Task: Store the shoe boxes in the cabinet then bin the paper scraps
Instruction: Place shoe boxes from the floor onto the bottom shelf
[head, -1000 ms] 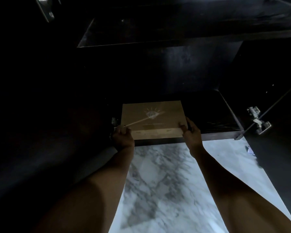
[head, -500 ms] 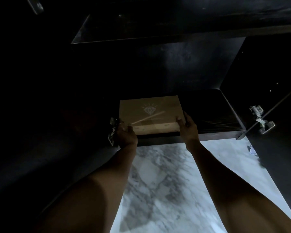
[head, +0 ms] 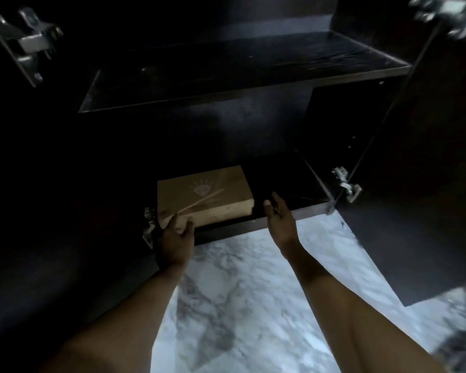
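1. We are looking into a dark cabinet, where the brown shoe box is lying flat on the left part of the bottom shelf, below an upper shelf.
2. Our left hand is touching the box's near left corner, with its fingers loosely spread.
3. Our right hand is hovering just right of the box without touching it, fingers straight and holding nothing.
4. A marble floor is showing beneath our forearms.
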